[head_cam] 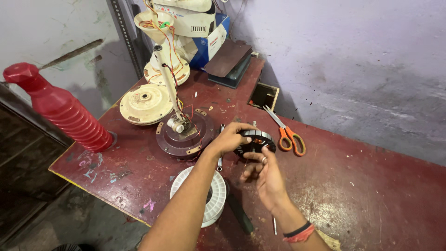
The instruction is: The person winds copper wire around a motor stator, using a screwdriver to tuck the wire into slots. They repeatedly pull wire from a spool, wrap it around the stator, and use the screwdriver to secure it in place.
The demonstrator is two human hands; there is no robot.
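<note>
Motor stator (pixel 257 141) lies flat, axis up, copper windings w/ 12 o'clock showing. Left hand (pixel 230 138) clamps its 9 o'clock rim; right hand (pixel 265 175) half-open, fingertips touching at 6.

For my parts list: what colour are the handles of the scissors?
Orange; the scissors show best in the head view.

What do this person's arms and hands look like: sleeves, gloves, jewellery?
Both forearms are bare, with no sleeves in view and no gloves. The left hand wears nothing visible. The right hand has a thin ring on one finger, and the right wrist carries a black band with a red thread band beside it.
</note>
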